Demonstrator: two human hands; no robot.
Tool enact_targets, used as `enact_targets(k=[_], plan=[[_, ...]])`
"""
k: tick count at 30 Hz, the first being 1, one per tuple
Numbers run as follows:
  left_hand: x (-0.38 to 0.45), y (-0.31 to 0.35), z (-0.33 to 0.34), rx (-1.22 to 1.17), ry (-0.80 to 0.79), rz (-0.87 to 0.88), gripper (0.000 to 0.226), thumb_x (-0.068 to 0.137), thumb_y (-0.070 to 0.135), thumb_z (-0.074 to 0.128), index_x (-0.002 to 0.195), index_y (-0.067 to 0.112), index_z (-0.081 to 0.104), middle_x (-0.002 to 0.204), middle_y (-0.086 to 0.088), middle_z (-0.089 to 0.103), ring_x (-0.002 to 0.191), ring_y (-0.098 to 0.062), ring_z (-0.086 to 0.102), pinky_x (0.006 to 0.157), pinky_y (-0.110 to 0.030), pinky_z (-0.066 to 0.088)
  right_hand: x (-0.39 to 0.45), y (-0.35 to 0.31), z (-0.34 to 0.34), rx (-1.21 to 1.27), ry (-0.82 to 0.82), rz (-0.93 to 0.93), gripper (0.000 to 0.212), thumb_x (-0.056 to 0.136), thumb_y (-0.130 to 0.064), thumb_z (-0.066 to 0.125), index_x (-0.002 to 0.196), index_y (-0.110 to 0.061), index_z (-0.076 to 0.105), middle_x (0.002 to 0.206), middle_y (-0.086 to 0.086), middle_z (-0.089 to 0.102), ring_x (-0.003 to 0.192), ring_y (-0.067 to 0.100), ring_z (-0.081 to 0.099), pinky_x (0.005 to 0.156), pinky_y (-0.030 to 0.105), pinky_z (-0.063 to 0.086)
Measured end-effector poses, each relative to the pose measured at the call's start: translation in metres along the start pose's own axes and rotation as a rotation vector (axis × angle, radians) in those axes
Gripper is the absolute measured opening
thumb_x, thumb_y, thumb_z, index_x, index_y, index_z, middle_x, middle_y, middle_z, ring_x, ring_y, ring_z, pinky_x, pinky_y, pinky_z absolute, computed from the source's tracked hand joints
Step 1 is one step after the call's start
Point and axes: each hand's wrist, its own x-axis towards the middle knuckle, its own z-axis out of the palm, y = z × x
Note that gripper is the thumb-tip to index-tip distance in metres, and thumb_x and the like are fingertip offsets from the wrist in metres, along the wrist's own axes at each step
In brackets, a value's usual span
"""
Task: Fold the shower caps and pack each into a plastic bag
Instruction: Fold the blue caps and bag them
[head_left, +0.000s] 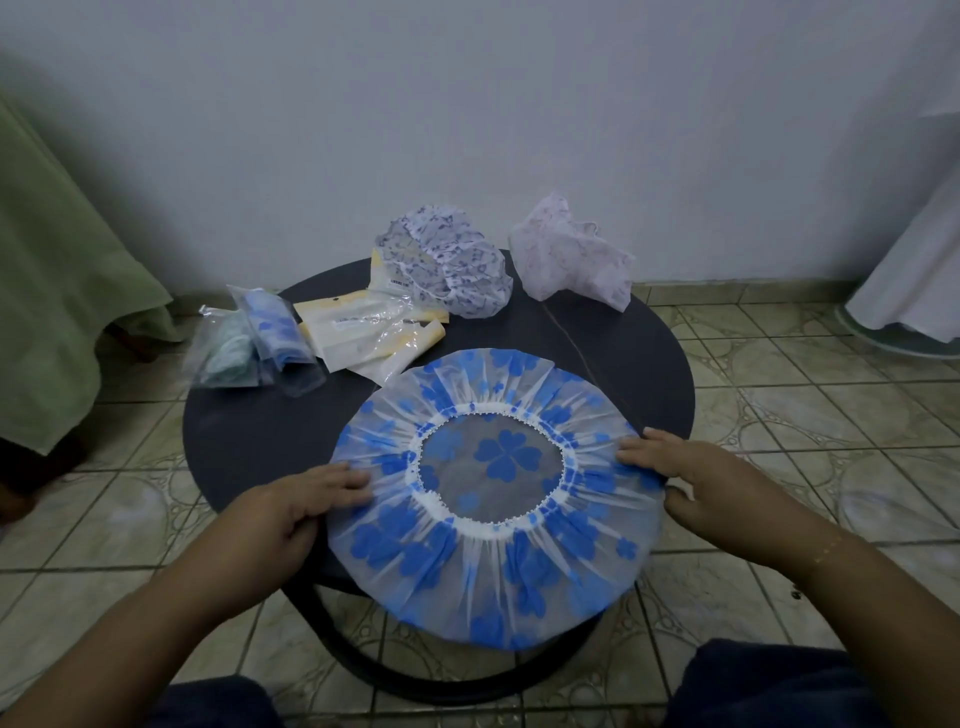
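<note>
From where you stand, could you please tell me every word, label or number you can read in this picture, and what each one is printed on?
None can be read.
Small white label on the yellow-edged plastic bags: a dark line of print, too small and blurred to read.
Strip on another of those bags: faint print, illegible.
Blue shower cap, table: only a clover pattern, no text.

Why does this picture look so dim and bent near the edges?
Head view: the light is dim, bluish and even, so shadows are soft; the wide-angle lens bows the floor tiles toward the edges; the green cloth at left is smeared soft, while the blue shower cap at centre stays sharp.
</note>
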Motion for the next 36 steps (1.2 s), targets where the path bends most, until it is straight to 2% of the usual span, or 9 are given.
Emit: enact_targets(k=[6,11,14,17,21,24,29,32,36], plan=[[0.000,0.004,-0.006,-0.052,-0.047,-0.068,0.058,0.084,-0.005,0.056,0.110,0.047,0.061,0.121,0.045,0.046,0.123,0.024,0.030,0.095,0.004,0.024,-0.003,-0.009,-0.003,-0.076,-0.140,0.033,0.056,0.089,-0.027,0.062,0.134,-0.045,0.032,0.149,-0.019,0.025,0.142,0.004,0.012,0.114,0.027,0.021],[0.003,0.009,-0.016,-0.108,-0.194,-0.146,0.054,0.067,0.019,0.059,0.107,0.055,0.060,0.120,0.052,0.041,0.121,0.030,0.024,0.100,-0.003,0.022,-0.002,-0.012,-0.012,0.093,-0.156,0.111,0.036,0.092,-0.031,0.054,0.128,-0.038,0.052,0.149,-0.017,0.030,0.142,0.003,0.014,0.107,0.018,0.020],[0.005,0.012,-0.021,-0.076,-0.285,-0.172,0.063,0.049,0.046,0.049,0.111,0.058,0.052,0.123,0.053,0.034,0.121,0.032,0.016,0.113,-0.020,0.008,-0.001,-0.012,-0.011,0.210,-0.053,0.135,0.028,0.093,-0.027,0.054,0.119,-0.034,0.061,0.136,-0.015,0.048,0.136,0.002,0.028,0.100,0.014,0.025],[0.007,0.010,-0.023,-0.064,-0.322,-0.177,0.061,0.049,0.050,0.050,0.108,0.064,0.050,0.126,0.052,0.033,0.124,0.028,0.020,0.115,-0.022,0.008,0.001,-0.015,-0.011,0.299,0.117,0.171,0.020,0.089,-0.037,0.055,0.096,-0.035,0.073,0.105,-0.020,0.064,0.104,-0.008,0.054,0.076,0.005,0.037],[0.012,0.014,-0.025,-0.083,-0.233,-0.175,0.042,0.073,0.032,0.075,0.105,0.057,0.061,0.115,0.048,0.049,0.112,0.022,0.044,0.092,-0.003,0.034,0.013,-0.015,-0.009,0.359,0.197,0.250,0.023,0.086,-0.039,0.060,0.072,-0.028,0.074,0.074,-0.005,0.071,0.074,0.008,0.064,0.068,0.023,0.047],[0.018,0.017,-0.024,-0.121,-0.113,-0.261,0.011,0.081,0.039,0.068,0.089,0.044,0.072,0.094,0.026,0.069,0.088,0.008,0.063,0.080,-0.019,0.049,0.023,-0.015,-0.006,0.372,0.243,0.306,0.021,0.085,-0.041,0.062,0.070,-0.031,0.072,0.070,-0.009,0.069,0.070,0.007,0.061,0.069,0.032,0.046],[0.030,0.011,-0.019,-0.140,0.061,-0.372,0.043,0.076,0.056,0.056,0.076,0.016,0.071,0.076,-0.004,0.069,0.070,-0.015,0.064,0.063,-0.023,0.045,0.041,-0.013,0.004,0.281,0.325,0.422,0.029,0.087,-0.045,0.058,0.064,-0.029,0.064,0.068,-0.009,0.063,0.071,0.015,0.057,0.083,0.048,0.046],[0.038,0.010,-0.018,-0.195,0.155,-0.422,0.029,0.082,0.045,0.062,0.064,0.024,0.069,0.061,0.005,0.065,0.055,-0.006,0.057,0.055,-0.016,0.038,0.048,-0.015,0.009,0.223,0.353,0.465,0.032,0.090,-0.045,0.053,0.062,-0.028,0.058,0.067,-0.011,0.059,0.072,0.015,0.056,0.087,0.050,0.044],[0.046,0.012,-0.015,-0.230,0.219,-0.502,0.020,0.082,0.040,0.067,0.068,0.026,0.072,0.069,0.015,0.070,0.067,-0.001,0.062,0.061,-0.020,0.043,0.054,-0.016,0.013,0.146,0.368,0.502,0.033,0.092,-0.046,0.048,0.065,-0.029,0.054,0.070,-0.012,0.057,0.077,0.016,0.056,0.091,0.045,0.039]])
